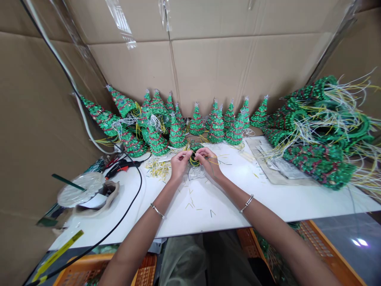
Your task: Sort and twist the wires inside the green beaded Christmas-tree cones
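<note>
I pinch thin wires (194, 162) between my left hand (180, 162) and right hand (209, 160), above the white table (220, 210). Standing green trees (216, 129) line the far side, heaped trees (320, 163) lie right, and wire clippings (159, 169) lie left.

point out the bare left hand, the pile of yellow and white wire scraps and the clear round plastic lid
Bare left hand (179, 163): head view, middle of the hand
Pile of yellow and white wire scraps (158, 169): head view, its middle
Clear round plastic lid (89, 182): head view, its top face
</note>
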Tool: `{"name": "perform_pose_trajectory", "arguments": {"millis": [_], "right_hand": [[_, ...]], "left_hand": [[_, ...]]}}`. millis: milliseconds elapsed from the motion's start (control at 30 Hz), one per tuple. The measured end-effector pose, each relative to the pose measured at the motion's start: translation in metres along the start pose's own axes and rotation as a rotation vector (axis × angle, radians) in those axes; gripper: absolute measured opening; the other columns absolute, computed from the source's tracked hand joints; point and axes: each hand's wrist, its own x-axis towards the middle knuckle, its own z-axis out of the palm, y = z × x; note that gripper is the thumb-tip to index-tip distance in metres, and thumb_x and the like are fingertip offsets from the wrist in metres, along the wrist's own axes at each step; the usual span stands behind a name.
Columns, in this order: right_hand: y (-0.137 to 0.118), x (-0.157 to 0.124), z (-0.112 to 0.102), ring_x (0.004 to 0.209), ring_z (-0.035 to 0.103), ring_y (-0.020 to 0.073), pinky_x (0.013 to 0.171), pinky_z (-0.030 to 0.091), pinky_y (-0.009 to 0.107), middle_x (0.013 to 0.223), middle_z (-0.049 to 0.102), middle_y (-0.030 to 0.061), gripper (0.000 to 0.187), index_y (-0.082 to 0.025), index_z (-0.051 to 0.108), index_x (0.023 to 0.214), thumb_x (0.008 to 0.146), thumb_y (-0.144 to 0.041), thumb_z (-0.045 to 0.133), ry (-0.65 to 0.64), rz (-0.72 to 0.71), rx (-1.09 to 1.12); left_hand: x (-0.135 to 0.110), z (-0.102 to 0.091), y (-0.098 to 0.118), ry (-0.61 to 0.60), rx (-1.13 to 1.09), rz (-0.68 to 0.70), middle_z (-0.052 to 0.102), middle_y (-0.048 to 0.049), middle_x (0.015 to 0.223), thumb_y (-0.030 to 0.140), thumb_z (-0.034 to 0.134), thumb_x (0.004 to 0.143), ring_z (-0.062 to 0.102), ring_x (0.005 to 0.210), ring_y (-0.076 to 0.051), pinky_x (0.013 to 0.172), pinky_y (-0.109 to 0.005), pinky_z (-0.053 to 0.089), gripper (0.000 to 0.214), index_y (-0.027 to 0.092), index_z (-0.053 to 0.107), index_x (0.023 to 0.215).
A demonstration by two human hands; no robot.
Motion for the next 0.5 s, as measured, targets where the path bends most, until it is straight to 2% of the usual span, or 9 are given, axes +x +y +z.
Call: {"name": "perform_pose_trajectory", "arguments": {"millis": [167,333,500], "right_hand": [[-0.0041,-0.0011,-0.001,0.069,0.06,0.016,0.056,0.045,0.025,0.076,0.067,0.0036,0.028,-0.019,0.061,0.087,0.078,-0.046,0.062,-0.065,-0.01,-0.019],[-0.0056,-0.0011,-0.005,0.058,0.052,0.0135,0.054,0.041,0.026,0.068,0.063,0.0009,0.026,-0.019,0.066,0.084,0.078,-0.044,0.062,-0.068,-0.031,-0.143],[-0.0022,-0.0011,-0.0047,0.056,0.047,0.012,0.054,0.038,0.025,0.067,0.062,0.0003,0.024,-0.017,0.067,0.08,0.078,-0.04,0.062,-0.029,-0.07,-0.178]], "left_hand": [[0.0001,0.0021,-0.0031,0.013,-0.008,0.03,0.066,-0.0033,0.07,0.037,0.077,0.063,0.054,0.061,-0.011,0.053,-0.021,0.038,0.022,0.017,0.074,0.07],[0.0009,0.0,-0.0001,0.074,-0.036,0.016,0.061,-0.0006,0.063,0.04,0.077,0.064,0.044,0.049,-0.008,0.047,-0.022,0.034,0.025,0.017,0.073,0.071],[0.0003,0.0001,0.0004,0.054,-0.004,0.02,0.053,0.0025,0.052,0.043,0.076,0.064,0.037,0.043,-0.006,0.043,-0.02,0.03,0.031,0.015,0.073,0.075]]}}
